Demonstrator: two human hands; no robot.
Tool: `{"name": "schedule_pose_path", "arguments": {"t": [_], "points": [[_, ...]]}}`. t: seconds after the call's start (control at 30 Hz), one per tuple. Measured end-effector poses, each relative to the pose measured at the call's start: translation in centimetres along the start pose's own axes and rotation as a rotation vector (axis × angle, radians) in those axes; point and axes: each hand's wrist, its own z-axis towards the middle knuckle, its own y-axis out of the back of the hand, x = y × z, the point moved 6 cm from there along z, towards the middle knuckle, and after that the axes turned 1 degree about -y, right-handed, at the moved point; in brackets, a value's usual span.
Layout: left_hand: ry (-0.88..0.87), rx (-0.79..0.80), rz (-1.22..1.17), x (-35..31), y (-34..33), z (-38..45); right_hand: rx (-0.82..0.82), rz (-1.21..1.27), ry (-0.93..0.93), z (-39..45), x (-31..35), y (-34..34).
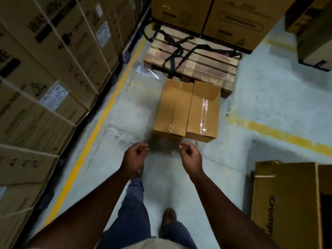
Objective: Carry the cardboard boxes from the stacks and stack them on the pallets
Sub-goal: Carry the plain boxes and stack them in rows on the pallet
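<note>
- Cardboard boxes [186, 112], two plain taped ones, are seen side by side and touching on the grey floor [251, 97], butted against the near edge of a wooden pallet [194, 58].
- Black straps [179, 49] are draped loose across the pallet's bare slats; larger printed cartons [210, 15] are stacked on its far part.
- A tall wall of strapped cartons [45, 69] is stood along the left, behind a yellow floor line [100, 123].
- A scrap of clear plastic film [145, 70] is lain on the floor beside the pallet's left corner.
- A big printed carton [285, 203] is stood at lower right; more cartons [312, 29] are seen at upper right.
- A second yellow line [280, 133] is painted across the floor to the right of the two boxes.
- Left hand [134, 157] is held with fingers loosely curled, nothing gripped.
- Right hand [191, 155] is held likewise, fingers curled, nothing gripped.
- Both hands are held apart, just short of the two boxes' near ends, not touching them; the boxes lie between the hands and the pallet.
- Blue trouser legs [133, 212] and a brown shoe [168, 217] are seen below.
</note>
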Motion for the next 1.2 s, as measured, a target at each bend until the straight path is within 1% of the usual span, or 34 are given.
{"name": "schedule_pose_path", "arguments": {"t": [0.1,0.2,0.23,0.33,0.37,0.4,0.47,0.5,0.57,0.67,0.73,0.77,0.83,0.9,1.0,1.1,1.2], "points": [[0.013,0.037,0.054,-0.6,-1.4,9.0,-0.046,0.004,-0.074,8.3,-2.1,-3.0],[0.063,0.091,0.101,1.1,-3.9,18.3,-0.043,-0.003,-0.159,16.9,-5.6,-6.2],[0.085,0.100,0.127,2.1,-5.1,21.6,-0.019,0.011,-0.205,20.1,-7.3,-7.4],[0.146,0.129,0.243,5.7,-8.9,30.1,0.178,0.058,-0.397,27.8,-13.4,-10.8],[0.169,0.144,0.276,7.0,-9.9,32.1,0.218,0.056,-0.454,29.7,-15.4,-11.5],[0.191,0.157,0.301,8.8,-11.4,34.7,0.204,0.040,-0.485,32.4,-17.8,-11.8],[0.231,0.152,0.341,11.9,-14.0,39.2,0.055,-0.058,-0.488,37.5,-22.6,-11.5],[0.267,0.143,0.345,13.5,-15.0,41.0,-0.022,-0.096,-0.481,39.6,-24.7,-11.2],[0.386,0.153,0.299,16.4,-17.0,43.8,-0.085,-0.143,-0.498,42.6,-28.4,-11.2],[0.545,0.148,0.223,20.0,-19.3,47.1,-0.137,-0.187,-0.538,44.6,-30.6,-12.1],[0.548,0.093,0.227,21.7,-19.2,49.0,-0.223,-0.190,-0.535,44.5,-30.5,-12.5],[0.539,0.054,0.252,22.2,-18.7,49.8,-0.240,-0.169,-0.529,44.4,-30.9,-12.8],[0.499,0.028,0.341,23.2,-17.2,51.1,-0.189,-0.084,-0.523,44.5,-31.6,-13.6],[0.453,0.067,0.393,23.2,-16.2,52.3,-0.059,0.035,-0.530,45.8,-32.5,-14.1],[0.421,0.130,0.274,21.4,-16.5,54.3,0.087,0.164,-0.574,48.8,-33.2,-14.3],[0.425,0.286,0.114,19.7,-16.9,55.4,0.185,0.166,-0.582,50.0,-32.9,-14.1],[0.384,0.253,0.142,16.7,-14.8,53.5,0.232,0.175,-0.522,48.2,-29.2,-12.1]]}}
